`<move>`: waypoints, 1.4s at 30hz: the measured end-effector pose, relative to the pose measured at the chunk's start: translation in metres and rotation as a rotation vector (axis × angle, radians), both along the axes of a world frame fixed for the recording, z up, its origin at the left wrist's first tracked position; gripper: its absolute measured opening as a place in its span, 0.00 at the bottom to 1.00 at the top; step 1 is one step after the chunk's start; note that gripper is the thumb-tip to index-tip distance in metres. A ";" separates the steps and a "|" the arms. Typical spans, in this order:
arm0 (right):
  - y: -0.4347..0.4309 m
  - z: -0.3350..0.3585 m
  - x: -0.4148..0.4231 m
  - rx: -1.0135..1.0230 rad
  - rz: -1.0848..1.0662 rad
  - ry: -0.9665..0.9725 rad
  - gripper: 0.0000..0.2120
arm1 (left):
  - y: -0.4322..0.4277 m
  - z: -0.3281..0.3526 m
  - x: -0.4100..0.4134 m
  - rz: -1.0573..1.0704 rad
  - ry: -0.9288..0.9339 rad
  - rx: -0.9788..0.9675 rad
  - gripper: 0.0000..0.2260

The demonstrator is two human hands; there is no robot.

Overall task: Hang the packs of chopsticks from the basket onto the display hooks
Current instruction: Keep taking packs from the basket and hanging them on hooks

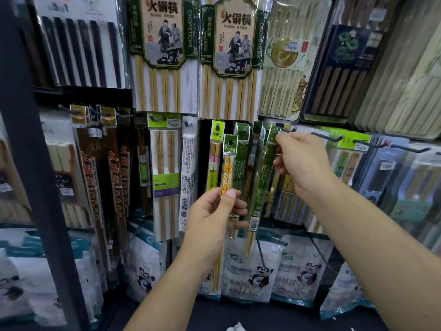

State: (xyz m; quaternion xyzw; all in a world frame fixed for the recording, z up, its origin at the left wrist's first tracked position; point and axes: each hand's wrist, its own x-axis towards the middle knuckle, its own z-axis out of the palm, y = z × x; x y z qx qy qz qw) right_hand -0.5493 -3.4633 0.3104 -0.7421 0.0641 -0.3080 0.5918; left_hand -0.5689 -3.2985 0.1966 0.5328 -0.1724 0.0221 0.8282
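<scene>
The left hand (pixel 214 212) grips a yellow chopstick pack (pixel 228 172). The right hand (pixel 301 161) pinches a green pack (pixel 263 177) beside a hook (pixel 290 130).

Big packs (pixel 164 87) hang down onto the hook row. Green packs (pixel 263 168), pinched by the right hand (pixel 303 161), crowd the middle; the left hand (pixel 214 213) holds a yellow pack (pixel 228 168) just beside them. Right of them 3 hooks (pixel 328 137) jut bare-tipped. A dark post (pixel 31 144) walls the left.
</scene>
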 end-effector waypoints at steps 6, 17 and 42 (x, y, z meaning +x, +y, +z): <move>-0.003 -0.007 0.004 -0.072 -0.058 -0.019 0.13 | 0.002 -0.001 0.000 0.031 -0.034 0.070 0.09; -0.003 -0.009 0.006 -0.154 -0.072 -0.127 0.15 | -0.002 -0.001 0.001 0.038 -0.062 0.104 0.09; -0.004 -0.011 0.007 -0.119 -0.092 -0.125 0.16 | -0.002 0.000 -0.003 0.023 -0.040 0.109 0.10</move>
